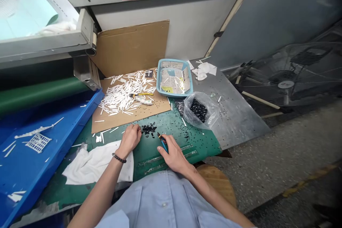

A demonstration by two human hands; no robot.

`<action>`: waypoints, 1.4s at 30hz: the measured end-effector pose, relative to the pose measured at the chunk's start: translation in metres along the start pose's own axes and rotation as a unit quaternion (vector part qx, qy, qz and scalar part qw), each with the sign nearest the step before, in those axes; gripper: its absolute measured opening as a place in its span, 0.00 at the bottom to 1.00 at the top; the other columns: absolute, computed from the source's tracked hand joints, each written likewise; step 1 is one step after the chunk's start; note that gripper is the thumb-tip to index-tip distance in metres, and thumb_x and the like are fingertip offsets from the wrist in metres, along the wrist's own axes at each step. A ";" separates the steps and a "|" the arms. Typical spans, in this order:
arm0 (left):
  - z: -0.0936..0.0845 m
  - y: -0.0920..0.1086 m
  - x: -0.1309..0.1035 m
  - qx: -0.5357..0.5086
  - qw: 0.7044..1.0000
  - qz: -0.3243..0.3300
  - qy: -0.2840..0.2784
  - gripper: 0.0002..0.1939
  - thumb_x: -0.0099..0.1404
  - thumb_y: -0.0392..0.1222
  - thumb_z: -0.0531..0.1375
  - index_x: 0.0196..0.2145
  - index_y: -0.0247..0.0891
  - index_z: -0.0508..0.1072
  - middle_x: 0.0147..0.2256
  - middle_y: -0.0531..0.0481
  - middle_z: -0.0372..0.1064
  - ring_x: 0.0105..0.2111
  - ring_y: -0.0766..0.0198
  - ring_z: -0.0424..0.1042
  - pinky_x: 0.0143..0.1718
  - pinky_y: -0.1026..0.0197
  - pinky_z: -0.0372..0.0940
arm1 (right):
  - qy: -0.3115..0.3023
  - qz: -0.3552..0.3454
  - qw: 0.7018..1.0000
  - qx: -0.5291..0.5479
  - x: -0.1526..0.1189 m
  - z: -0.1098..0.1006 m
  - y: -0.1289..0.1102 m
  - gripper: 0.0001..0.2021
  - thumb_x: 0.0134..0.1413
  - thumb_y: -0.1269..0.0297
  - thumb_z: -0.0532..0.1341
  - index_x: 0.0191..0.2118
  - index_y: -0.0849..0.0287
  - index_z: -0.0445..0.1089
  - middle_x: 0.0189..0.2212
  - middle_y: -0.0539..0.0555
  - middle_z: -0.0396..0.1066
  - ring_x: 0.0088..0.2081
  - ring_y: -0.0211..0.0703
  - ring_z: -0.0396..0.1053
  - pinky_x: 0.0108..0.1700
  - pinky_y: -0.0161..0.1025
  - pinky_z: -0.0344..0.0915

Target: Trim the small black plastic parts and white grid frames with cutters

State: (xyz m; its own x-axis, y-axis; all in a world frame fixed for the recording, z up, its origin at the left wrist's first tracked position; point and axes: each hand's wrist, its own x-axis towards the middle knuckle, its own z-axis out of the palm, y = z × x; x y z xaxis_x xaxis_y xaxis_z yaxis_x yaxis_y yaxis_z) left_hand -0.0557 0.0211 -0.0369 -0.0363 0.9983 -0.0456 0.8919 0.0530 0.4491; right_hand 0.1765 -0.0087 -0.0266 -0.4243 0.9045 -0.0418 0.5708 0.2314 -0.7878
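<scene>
A small pile of shiny black pieces (148, 129) lies on the green mat between my hands. My left hand (131, 136) rests at the pile's left edge, its fingers curled together; whatever they pinch, if anything, is hidden. Gripped in my right hand (173, 153) is a pair of blue-handled nippers (162, 141), whose dark tip points toward the pile from the right. A clear plastic bag (213, 111) beyond my right hand stands open with many black pieces inside. Tiny black bits are scattered on the mat around it.
White sticks (125, 92) are heaped on cardboard (103, 123), with a yellow-handled tool (145, 94) among them. Behind stands a light-blue basket (159, 78) lined with newspaper. A white cloth (98, 164) lies left, beside a blue tray (66, 131). A fan (285, 84) stands far right.
</scene>
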 end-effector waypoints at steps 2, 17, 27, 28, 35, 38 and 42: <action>0.000 0.001 -0.002 -0.082 0.995 -0.052 0.007 0.06 0.63 0.39 0.54 0.30 0.39 0.69 0.30 0.47 0.68 0.32 0.58 0.66 0.35 0.59 0.56 | -0.008 0.021 0.999 0.033 0.000 -0.002 -0.003 0.18 0.61 0.62 0.54 0.56 0.58 0.57 0.47 0.57 0.64 0.47 0.43 0.66 0.51 0.44 0.64; 0.005 0.034 -0.033 -0.713 0.649 -0.256 -0.067 0.18 0.43 0.39 0.74 0.34 0.34 0.78 0.28 0.51 0.70 0.25 0.75 0.62 0.25 0.69 0.53 | -0.025 -0.085 0.969 -0.231 0.008 -0.005 -0.019 0.16 0.59 0.62 0.54 0.52 0.59 0.62 0.42 0.58 0.62 0.42 0.49 0.60 0.45 0.43 0.59; 0.002 0.032 -0.038 -0.712 0.650 -0.256 -0.070 0.17 0.44 0.38 0.73 0.34 0.34 0.78 0.27 0.52 0.68 0.25 0.75 0.61 0.26 0.69 0.54 | -0.033 -0.144 0.931 -0.335 0.014 -0.013 -0.022 0.16 0.61 0.62 0.51 0.53 0.60 0.63 0.39 0.59 0.63 0.40 0.50 0.59 0.41 0.42 0.56; 0.000 0.032 -0.038 -0.712 0.650 -0.255 -0.070 0.17 0.45 0.39 0.73 0.34 0.33 0.78 0.27 0.52 0.68 0.25 0.75 0.60 0.26 0.68 0.54 | -0.033 -0.146 0.930 -0.336 0.014 -0.013 -0.022 0.16 0.61 0.62 0.51 0.53 0.60 0.63 0.39 0.59 0.63 0.40 0.50 0.59 0.41 0.42 0.56; 0.000 0.032 -0.040 -0.705 0.660 -0.248 -0.073 0.15 0.46 0.37 0.72 0.34 0.34 0.79 0.27 0.51 0.68 0.25 0.75 0.60 0.27 0.68 0.54 | -0.035 -0.150 0.926 -0.343 0.014 -0.013 -0.025 0.15 0.62 0.62 0.51 0.52 0.59 0.63 0.39 0.59 0.64 0.40 0.50 0.59 0.40 0.42 0.56; 0.001 0.029 -0.041 -0.695 0.673 -0.241 -0.071 0.15 0.46 0.38 0.72 0.34 0.34 0.80 0.27 0.51 0.69 0.26 0.74 0.61 0.27 0.68 0.54 | -0.046 -0.147 0.926 -0.344 0.014 -0.013 -0.027 0.14 0.62 0.62 0.51 0.50 0.59 0.64 0.38 0.58 0.64 0.39 0.49 0.60 0.39 0.42 0.56; -0.002 0.027 -0.041 -0.672 0.694 -0.245 -0.077 0.15 0.46 0.39 0.72 0.34 0.33 0.80 0.27 0.50 0.71 0.26 0.74 0.62 0.27 0.68 0.54 | -0.061 -0.145 0.925 -0.347 0.014 -0.014 -0.029 0.14 0.60 0.63 0.53 0.50 0.58 0.63 0.39 0.58 0.64 0.39 0.50 0.61 0.39 0.42 0.57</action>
State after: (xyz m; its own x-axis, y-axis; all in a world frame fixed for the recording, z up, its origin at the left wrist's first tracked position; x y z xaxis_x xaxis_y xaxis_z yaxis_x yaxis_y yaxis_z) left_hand -0.0306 -0.0187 -0.0209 -0.0452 0.8433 -0.5356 -0.4407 0.4643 0.7682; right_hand 0.1643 0.0024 0.0042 -0.6828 0.7305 0.0073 0.7156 0.6708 -0.1947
